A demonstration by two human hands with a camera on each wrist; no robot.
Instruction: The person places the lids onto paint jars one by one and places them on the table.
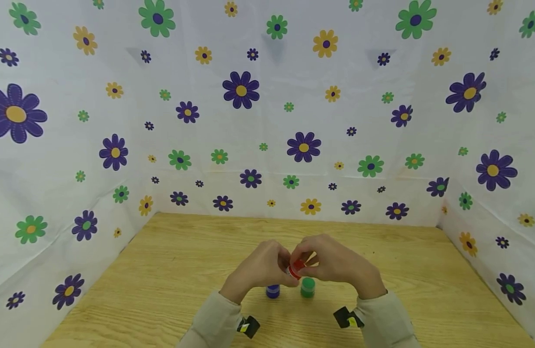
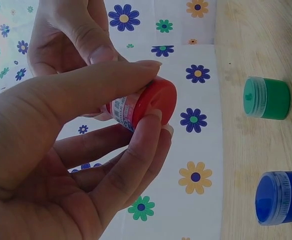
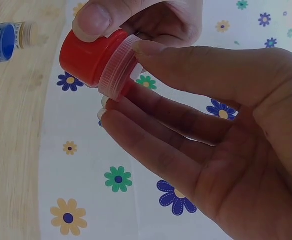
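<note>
Up in the air over the table, both hands meet at a small red paint jar [image 1: 295,268]. My left hand [image 1: 264,265] grips its red body [image 3: 88,57] between thumb and fingers. From the other side my right hand [image 1: 334,258] pinches the clear ribbed lid [image 3: 117,70], thumb on top and fingertips beneath. The jar lies tilted on its side, with the lid on it. Below the hands a green paint jar [image 1: 307,287] and a blue paint jar [image 1: 273,291] stand on the table; the left hand partly covers the blue one in the head view.
Beyond the blue jar, the right wrist view shows another small jar [image 3: 27,35] with a pale ribbed lid. White flower-print cloth [image 1: 267,121] walls in the wooden table [image 1: 185,270] at the back and both sides.
</note>
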